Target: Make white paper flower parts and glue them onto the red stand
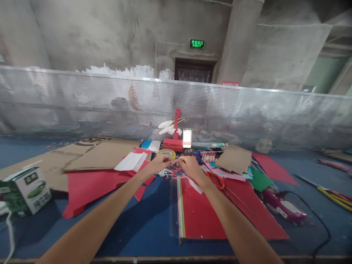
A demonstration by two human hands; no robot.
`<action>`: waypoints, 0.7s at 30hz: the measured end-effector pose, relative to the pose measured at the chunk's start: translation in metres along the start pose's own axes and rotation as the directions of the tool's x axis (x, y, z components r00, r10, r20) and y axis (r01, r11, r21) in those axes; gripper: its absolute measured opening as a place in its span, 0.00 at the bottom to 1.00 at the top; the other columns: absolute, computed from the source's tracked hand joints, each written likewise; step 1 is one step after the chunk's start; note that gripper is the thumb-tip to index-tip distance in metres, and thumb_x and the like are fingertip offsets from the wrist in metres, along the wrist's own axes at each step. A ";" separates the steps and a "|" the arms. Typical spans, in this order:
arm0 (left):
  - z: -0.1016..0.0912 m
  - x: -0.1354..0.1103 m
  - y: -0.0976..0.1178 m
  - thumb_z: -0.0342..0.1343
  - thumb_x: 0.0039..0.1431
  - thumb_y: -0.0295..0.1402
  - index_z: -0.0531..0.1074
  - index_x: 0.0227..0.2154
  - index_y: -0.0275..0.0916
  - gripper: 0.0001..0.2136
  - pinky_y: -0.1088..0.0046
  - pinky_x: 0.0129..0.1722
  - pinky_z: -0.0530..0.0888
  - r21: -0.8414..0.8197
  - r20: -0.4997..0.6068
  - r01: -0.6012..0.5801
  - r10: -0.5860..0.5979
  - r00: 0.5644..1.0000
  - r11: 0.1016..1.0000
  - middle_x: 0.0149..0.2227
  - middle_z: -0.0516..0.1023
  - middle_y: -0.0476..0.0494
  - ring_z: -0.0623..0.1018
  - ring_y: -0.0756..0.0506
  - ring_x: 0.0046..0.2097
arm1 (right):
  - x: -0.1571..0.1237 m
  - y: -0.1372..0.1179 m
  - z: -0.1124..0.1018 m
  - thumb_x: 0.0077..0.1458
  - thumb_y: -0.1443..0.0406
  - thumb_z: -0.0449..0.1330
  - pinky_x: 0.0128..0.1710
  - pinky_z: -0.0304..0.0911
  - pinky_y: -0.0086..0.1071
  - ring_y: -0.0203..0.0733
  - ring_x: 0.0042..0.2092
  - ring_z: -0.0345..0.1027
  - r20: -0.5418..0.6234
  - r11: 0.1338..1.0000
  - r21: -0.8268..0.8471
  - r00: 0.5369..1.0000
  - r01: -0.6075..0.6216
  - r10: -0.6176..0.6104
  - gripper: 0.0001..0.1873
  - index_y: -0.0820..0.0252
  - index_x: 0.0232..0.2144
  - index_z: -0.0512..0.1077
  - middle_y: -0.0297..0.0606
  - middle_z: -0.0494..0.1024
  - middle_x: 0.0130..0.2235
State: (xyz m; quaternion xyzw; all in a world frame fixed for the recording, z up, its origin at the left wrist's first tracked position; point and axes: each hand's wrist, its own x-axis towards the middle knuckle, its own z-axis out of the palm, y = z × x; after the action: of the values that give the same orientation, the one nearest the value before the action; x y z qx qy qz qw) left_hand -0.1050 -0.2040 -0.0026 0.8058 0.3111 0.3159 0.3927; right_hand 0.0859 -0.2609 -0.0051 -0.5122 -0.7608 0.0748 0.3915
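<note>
My left hand (161, 164) and my right hand (189, 168) meet above the middle of the table, fingertips pinched close together. Something tiny and pale seems to be between them, too small to name. Just behind my left hand lies a roll of yellow tape (171, 151), partly covered by the fingers. White strands (165, 173) and red paper scraps lie below the hands. Under my right forearm is a pack of red paper sheets (202, 216) with striped coloured edges. Red-handled scissors (217, 180) rest on that pack.
Cardboard (101, 156) and red paper (90, 187) spread leftward, near a green-and-white carton (34, 192). Behind stands a red paper construction (172, 144) with white petal-like pieces. At right are a purple corded device (286, 209) and a yellow-handled tool (331, 196). A perforated metal screen (236, 113) backs the table.
</note>
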 end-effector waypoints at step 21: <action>-0.002 0.005 -0.014 0.59 0.54 0.45 0.72 0.28 0.36 0.15 0.73 0.29 0.67 0.016 0.010 -0.009 0.009 1.000 1.000 0.26 0.73 0.47 0.70 0.49 0.28 | 0.002 0.008 0.005 0.61 0.57 0.57 0.32 0.59 0.28 0.38 0.28 0.72 -0.073 0.994 0.103 0.997 -0.021 0.029 0.15 0.57 0.25 0.74 0.34 0.80 0.25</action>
State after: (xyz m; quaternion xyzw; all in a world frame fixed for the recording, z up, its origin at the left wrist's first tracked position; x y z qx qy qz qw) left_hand -0.1072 -0.1921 -0.0119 0.8120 0.3080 0.3110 0.3861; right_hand 0.0879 -0.2543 -0.0111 -0.5033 -0.7345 0.0993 0.4442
